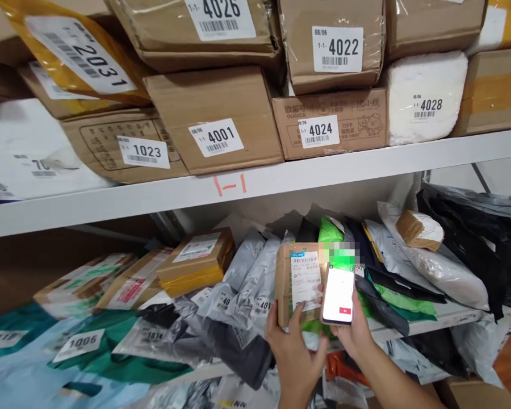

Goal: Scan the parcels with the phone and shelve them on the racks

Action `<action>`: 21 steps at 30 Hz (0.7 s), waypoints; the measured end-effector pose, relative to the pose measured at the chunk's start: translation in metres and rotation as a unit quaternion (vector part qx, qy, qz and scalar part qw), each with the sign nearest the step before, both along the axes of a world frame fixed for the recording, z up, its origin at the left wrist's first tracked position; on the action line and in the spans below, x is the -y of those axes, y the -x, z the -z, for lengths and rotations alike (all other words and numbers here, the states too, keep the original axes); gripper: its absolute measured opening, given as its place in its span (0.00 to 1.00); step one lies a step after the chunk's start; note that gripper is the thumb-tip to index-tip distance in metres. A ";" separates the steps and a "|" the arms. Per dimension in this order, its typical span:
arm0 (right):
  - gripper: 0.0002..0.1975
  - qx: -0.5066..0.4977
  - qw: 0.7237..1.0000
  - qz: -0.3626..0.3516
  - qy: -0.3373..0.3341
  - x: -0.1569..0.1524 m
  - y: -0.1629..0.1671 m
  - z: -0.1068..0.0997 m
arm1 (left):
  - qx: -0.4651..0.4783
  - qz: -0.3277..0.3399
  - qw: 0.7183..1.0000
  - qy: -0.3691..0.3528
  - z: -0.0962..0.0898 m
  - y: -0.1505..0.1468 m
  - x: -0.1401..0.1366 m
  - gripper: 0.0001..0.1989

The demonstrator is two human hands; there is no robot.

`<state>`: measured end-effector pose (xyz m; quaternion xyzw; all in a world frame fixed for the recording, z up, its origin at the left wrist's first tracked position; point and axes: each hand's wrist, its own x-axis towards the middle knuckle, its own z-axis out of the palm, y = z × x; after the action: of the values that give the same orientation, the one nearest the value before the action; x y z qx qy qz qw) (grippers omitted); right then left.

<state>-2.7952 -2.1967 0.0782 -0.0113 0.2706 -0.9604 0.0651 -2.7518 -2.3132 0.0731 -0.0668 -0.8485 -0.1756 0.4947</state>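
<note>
Your right grip (352,329) pinches the phone (339,288); beside it, your left grip (296,341) touches the parcel (284,272), pinch indeterminable. Keep the label (305,278) uncovered.

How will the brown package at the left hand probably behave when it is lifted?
The brown package probably stays fairly stiff, since its outline looks boxy. It seems unlikely to roll, given its flat front. It may be light, being small beside the left hand.
</note>
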 end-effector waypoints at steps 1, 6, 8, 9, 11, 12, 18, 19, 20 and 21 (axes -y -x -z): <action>0.40 0.003 1.000 0.006 0.004 0.003 0.003 0.001 | 0.014 0.011 0.999 0.027 -0.012 -0.004 0.010 0.19; 0.48 -0.003 0.999 0.025 0.023 0.006 0.009 -0.001 | 0.058 -0.017 0.981 0.185 -0.084 0.033 0.037 0.15; 0.52 -0.008 0.999 0.031 0.031 0.005 0.008 -0.006 | 0.127 0.016 0.963 0.237 -0.108 0.061 0.032 0.18; 0.54 -0.011 0.999 0.032 0.035 0.005 0.008 -0.009 | 0.160 0.020 0.953 0.257 -0.117 0.072 0.029 0.18; 0.57 -0.017 0.998 0.032 0.043 0.005 0.007 -0.014 | 0.215 0.006 0.934 0.284 -0.132 0.086 0.021 0.18; 0.58 -0.020 0.998 0.030 0.048 0.005 0.007 -0.016 | 0.235 -0.006 0.927 0.292 -0.137 0.090 0.017 0.18; 0.66 -0.023 0.996 0.018 0.080 0.005 0.006 -0.023 | 0.283 -0.057 0.904 0.316 -0.154 0.099 0.007 0.19; 0.66 -0.022 0.996 0.019 0.083 0.005 0.006 -0.024 | 0.285 -0.059 0.902 0.320 -0.156 0.101 0.006 0.18; 0.67 -0.022 0.996 0.019 0.086 0.004 0.006 -0.025 | 0.289 -0.057 0.900 0.321 -0.158 0.102 0.005 0.18; 0.67 -0.022 0.996 0.017 0.086 0.003 0.006 -0.026 | 0.292 -0.052 0.901 0.317 -0.158 0.102 0.005 0.17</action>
<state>-2.8007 -2.2000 0.1038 -0.0335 0.1882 -0.9807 0.0414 -2.8541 -2.3185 0.2311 -0.1214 -0.9680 0.1169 0.1862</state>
